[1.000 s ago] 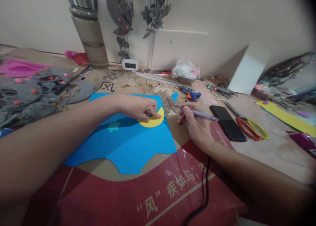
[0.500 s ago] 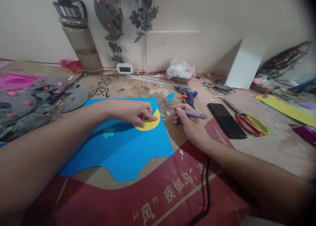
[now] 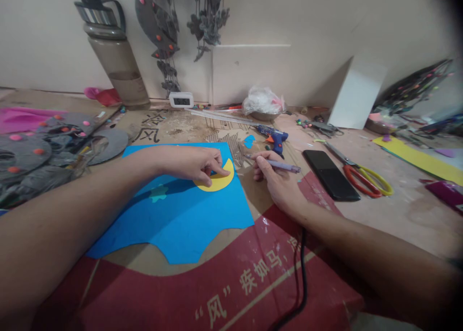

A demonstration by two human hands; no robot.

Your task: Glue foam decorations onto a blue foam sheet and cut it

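Observation:
A blue sheet (image 3: 188,225) with curved cut-outs along its near edge lies on the cardboard. On its upper right part is a yellow crescent (image 3: 217,183), which my left hand (image 3: 202,164) presses down with thumb and fingertips, the fingers partly spread. A small teal flower shape (image 3: 159,193) rests on the sheet in the shadow of my left forearm. My right hand (image 3: 273,176) is just right of the sheet, closed around a light purple pen (image 3: 284,166), whose tip points left toward the sheet's right edge.
Right of my right hand lie a black phone (image 3: 330,174) and red-and-yellow-handled scissors (image 3: 365,176). Behind it sits a blue glue gun (image 3: 277,139). A tall bottle (image 3: 121,70), a small clock (image 3: 181,100) and a plastic-filled bowl (image 3: 265,114) stand by the wall. A black cable (image 3: 304,278) runs in front.
The view has shifted very slightly. Both hands, the pen and the yellow crescent keep nearly the same places on the sheet and beside it.

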